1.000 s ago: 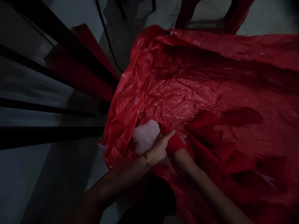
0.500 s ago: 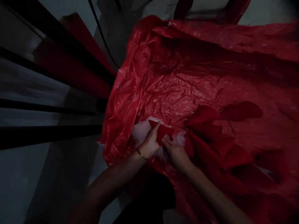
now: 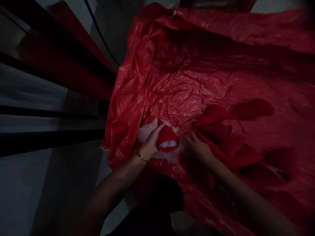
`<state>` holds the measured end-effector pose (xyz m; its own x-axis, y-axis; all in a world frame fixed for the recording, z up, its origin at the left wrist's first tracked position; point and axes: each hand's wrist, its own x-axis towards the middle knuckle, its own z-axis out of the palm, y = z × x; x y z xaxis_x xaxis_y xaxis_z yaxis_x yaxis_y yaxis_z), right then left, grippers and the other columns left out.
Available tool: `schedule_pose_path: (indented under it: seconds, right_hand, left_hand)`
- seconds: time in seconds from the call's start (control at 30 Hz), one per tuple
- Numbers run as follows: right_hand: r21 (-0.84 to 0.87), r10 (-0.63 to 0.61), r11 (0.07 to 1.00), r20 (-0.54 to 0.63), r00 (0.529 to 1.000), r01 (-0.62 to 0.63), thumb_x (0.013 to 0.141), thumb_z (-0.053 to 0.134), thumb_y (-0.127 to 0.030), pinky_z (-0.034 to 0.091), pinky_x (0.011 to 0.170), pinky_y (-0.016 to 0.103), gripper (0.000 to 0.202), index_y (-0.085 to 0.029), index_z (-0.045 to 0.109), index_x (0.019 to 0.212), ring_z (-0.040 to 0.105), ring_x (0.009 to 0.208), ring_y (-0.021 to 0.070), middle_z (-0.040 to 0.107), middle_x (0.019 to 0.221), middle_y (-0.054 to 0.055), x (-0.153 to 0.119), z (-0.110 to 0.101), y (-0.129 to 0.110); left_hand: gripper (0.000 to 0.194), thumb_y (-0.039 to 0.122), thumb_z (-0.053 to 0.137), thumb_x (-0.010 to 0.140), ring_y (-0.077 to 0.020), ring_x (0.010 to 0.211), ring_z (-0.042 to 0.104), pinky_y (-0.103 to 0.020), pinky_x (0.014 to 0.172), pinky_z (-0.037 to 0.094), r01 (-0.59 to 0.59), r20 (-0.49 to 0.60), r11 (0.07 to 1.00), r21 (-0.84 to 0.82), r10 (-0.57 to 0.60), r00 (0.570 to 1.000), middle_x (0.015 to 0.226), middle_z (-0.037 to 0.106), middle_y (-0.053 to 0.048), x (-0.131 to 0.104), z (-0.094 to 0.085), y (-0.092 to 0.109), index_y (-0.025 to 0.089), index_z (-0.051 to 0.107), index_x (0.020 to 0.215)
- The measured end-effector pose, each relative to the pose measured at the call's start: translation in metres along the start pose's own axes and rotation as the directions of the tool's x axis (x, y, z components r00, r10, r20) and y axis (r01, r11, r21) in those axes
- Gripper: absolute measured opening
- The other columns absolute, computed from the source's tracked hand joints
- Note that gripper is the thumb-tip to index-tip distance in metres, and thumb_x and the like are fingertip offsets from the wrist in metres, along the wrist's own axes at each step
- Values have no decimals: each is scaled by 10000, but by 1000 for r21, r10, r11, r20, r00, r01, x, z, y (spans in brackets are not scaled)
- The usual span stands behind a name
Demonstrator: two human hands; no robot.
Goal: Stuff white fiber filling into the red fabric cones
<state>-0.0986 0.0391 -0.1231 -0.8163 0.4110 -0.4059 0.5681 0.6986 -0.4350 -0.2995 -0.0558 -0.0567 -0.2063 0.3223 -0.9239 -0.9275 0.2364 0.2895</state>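
My left hand (image 3: 152, 143), with a gold bangle at the wrist, grips a red fabric pouch (image 3: 165, 133). White fluff shows inside the pouch's open end, which faces down and to the right. More white stuffing (image 3: 145, 131) lies on the red sheet behind and around it. To the right of the pouch, my right hand (image 3: 195, 144) is apart from it, blurred and dark; its fingertips are near the edge of the fluff, and what they hold, if anything, cannot be made out. Several red fabric pieces (image 3: 221, 131) lie in a pile just beyond my right hand.
A wrinkled red plastic sheet (image 3: 182, 88) spreads under everything and off to the right. Dark bars (image 3: 49, 141) and a thin black cable (image 3: 99, 31) stand at the left. A red object (image 3: 219, 4) is at the top edge.
My right hand has come away from the pouch and moved right. The pouch has turned in my left hand, so its stuffed opening now shows. The view has shifted slightly.
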Motion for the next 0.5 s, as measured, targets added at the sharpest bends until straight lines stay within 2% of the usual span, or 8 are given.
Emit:
schedule_pose_path:
  seconds: [0.07, 0.13, 0.23, 0.3, 0.33, 0.4, 0.5]
  right_hand:
    - [-52, -33, 998, 97, 995, 38, 921, 515, -154, 550, 634, 298, 394, -202, 624, 1297, 668, 1017, 287, 595, 1314, 190, 6, 9, -10]
    - [-28, -59, 998, 104, 993, 63, 921, 507, -150, 564, 694, 323, 444, -193, 581, 1357, 649, 1067, 301, 617, 1271, 186, 9, 17, -18]
    - [126, -51, 991, 59, 997, 43, 829, 638, -188, 561, 885, 406, 740, -148, 380, 1521, 592, 1209, 331, 494, 1455, 218, 8, 30, -32]
    - [275, -43, 961, 16, 999, 37, 727, 732, -214, 510, 999, 452, 875, -98, 370, 1515, 530, 1297, 355, 383, 1542, 260, 7, 41, -43]
    - [358, -31, 933, -26, 999, 39, 709, 741, -224, 491, 1023, 456, 847, -91, 420, 1481, 512, 1316, 354, 378, 1545, 267, 8, 46, -49]
    - [536, 54, 844, -125, 991, 22, 761, 682, -250, 499, 995, 441, 626, -123, 556, 1361, 555, 1257, 323, 504, 1460, 236, 11, 56, -60]
    - [711, 159, 703, -164, 973, 5, 838, 551, -280, 543, 860, 374, 315, -179, 690, 1102, 663, 974, 244, 723, 1105, 112, 17, 60, -63]
  left_hand:
    - [238, 366, 689, 849, -216, 651, 717, -310, 657, 585, 99, 36, 995, 8, -99, 994, 669, 715, -46, 3, 1, -12, 146, 691, 940]
    - [256, 365, 687, 848, -219, 675, 728, -317, 667, 595, 124, 77, 992, -11, -123, 989, 711, 738, -71, 8, -1, -20, 139, 694, 967]
    - [268, 372, 656, 868, -229, 704, 738, -338, 692, 603, 126, 56, 992, -16, -125, 991, 756, 756, -92, 14, -7, -21, 135, 702, 983]
    - [288, 393, 621, 888, -243, 733, 742, -357, 704, 605, 133, 22, 991, 9, -133, 991, 780, 763, -102, 14, -10, -17, 133, 707, 978]
    - [298, 402, 606, 898, -248, 742, 743, -362, 703, 604, 139, 13, 990, 23, -139, 990, 785, 765, -106, 13, -11, -15, 132, 709, 970]
    - [299, 405, 593, 909, -246, 721, 738, -354, 680, 597, 163, 7, 985, 49, -164, 986, 759, 758, -104, 13, -13, -15, 132, 712, 933]
    - [211, 336, 658, 879, -205, 610, 701, -297, 618, 565, 166, 27, 985, 48, -167, 986, 667, 728, -77, 22, -19, -25, 132, 705, 853]
